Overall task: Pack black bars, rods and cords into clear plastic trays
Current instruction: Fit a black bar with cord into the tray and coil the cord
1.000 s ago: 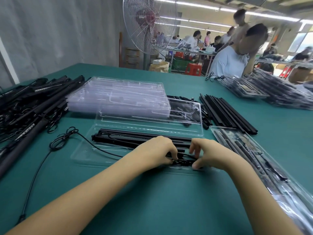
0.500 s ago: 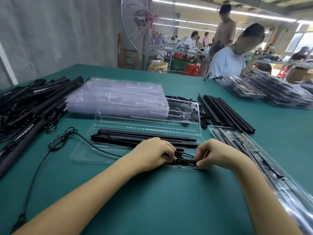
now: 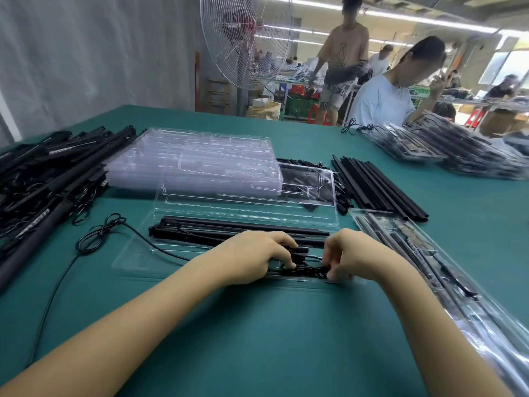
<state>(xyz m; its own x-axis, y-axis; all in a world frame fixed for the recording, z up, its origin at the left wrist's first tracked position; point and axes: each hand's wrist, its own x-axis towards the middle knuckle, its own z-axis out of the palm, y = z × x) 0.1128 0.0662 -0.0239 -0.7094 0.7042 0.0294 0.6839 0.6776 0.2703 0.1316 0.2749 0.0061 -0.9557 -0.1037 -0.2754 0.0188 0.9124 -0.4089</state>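
The table (image 3: 257,325) was covered in matt teal cloth. At twelve o'clock, glossy clear plastic trays (image 3: 194,164) lay stacked; at two o'clock, matt black rods (image 3: 380,187); a wire-grilled metal fan (image 3: 246,38) stood beyond.

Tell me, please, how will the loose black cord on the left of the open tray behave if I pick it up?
The black cord curves and loops loosely, so it is probably floppy and would dangle. It looks thin, likely light. Its knotted loops might snag on the tray edge.

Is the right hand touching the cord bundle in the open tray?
Touching. The head view shows the right hand's fingertips pinching the black cord bundle low in the tray.
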